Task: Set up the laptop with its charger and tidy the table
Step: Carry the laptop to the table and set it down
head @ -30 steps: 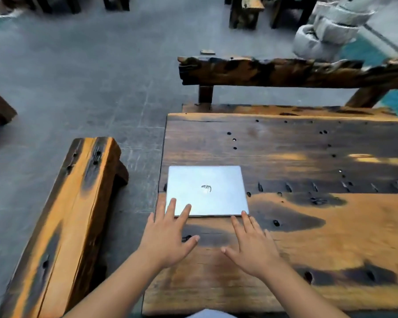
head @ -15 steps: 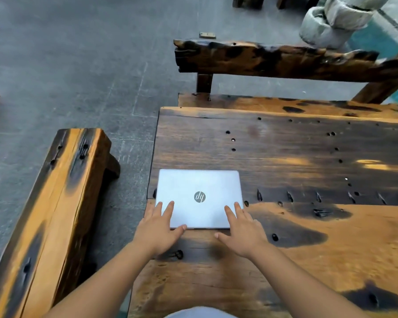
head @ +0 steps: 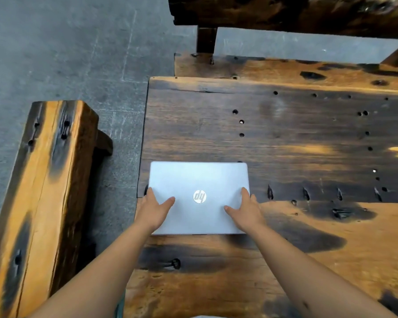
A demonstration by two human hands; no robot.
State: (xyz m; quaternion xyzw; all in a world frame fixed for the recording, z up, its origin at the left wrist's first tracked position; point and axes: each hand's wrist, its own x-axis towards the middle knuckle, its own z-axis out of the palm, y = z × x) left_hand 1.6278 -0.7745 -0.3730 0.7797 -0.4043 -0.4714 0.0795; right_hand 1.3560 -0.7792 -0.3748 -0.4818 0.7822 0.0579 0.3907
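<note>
A closed silver laptop (head: 198,180) with a round logo lies flat near the left end of the wooden table (head: 285,138). My left hand (head: 153,210) grips its left edge, thumb spread on the lid and fingers down along the side. My right hand (head: 245,211) grips the right edge the same way, thumb on the lid. Both forearms reach in from the bottom of the view. No charger is in sight.
A heavy wooden bench (head: 44,203) runs along the table's left side, across a narrow gap over grey stone floor (head: 67,53). Another dark wooden bench (head: 285,14) with a backrest stands behind the table's far edge. The tabletop has many small holes.
Both hands moved forward from the table in front of the laptop onto its lid, then out to its two side edges. The camera tilted down and came closer.
</note>
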